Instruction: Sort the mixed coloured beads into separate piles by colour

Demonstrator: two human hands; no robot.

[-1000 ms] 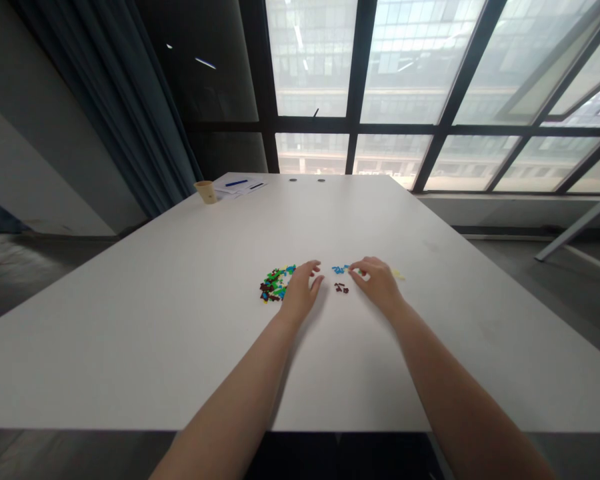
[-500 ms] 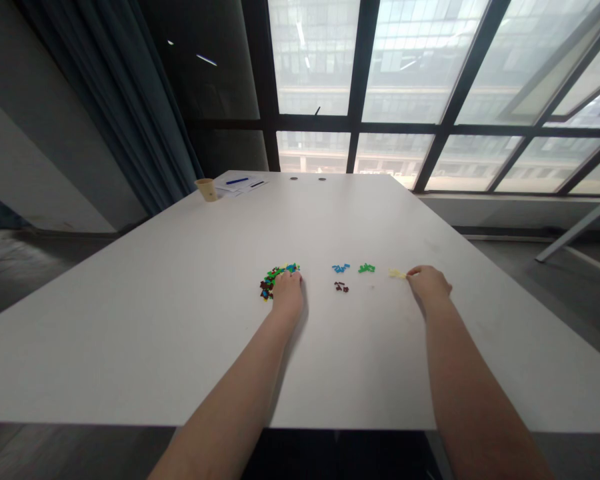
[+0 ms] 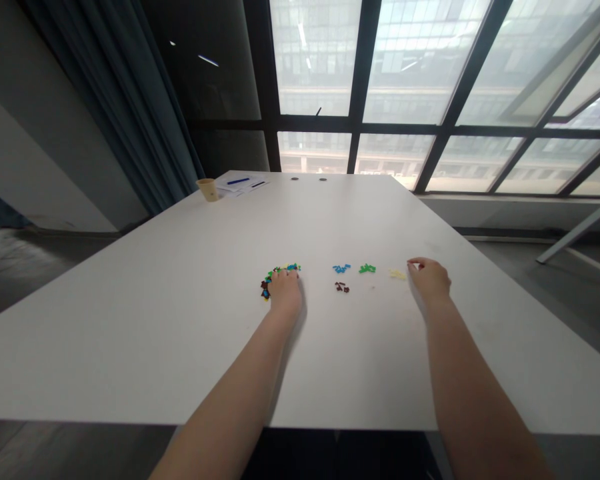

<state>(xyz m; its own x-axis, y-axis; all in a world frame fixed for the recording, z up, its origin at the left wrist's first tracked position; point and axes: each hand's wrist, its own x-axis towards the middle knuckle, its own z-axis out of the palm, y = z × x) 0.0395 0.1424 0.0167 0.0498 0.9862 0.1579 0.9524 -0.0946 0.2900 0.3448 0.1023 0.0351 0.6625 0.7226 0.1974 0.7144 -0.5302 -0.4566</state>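
My left hand [image 3: 286, 292] lies over a mixed heap of small coloured pieces [image 3: 266, 287], its fingers spread and touching them. Brown, green, blue and yellow pieces show around the fingers; the rest are covered by the hand. On the right, my right hand [image 3: 431, 280] is just beside a small group of pale yellow pieces [image 3: 397, 274]. Its thumb and forefinger curve toward each other with a narrow gap, and no piece shows between them. Between the hands are groups of blue pieces [image 3: 341, 269], green pieces [image 3: 367, 269] and dark brown pieces [image 3: 343, 287].
One tiny pinkish piece [image 3: 373, 287] lies below the green group. A paper cup [image 3: 209, 191] stands at the far left edge of the white table [image 3: 180, 347], near paper sheets [image 3: 245, 188] and a blue pen [image 3: 238, 181]. Windows rise behind the table.
My right hand has lifted slightly up and away from the pale yellow pieces, and its fingertips no longer touch them. My left hand has shifted a little left over the heap.
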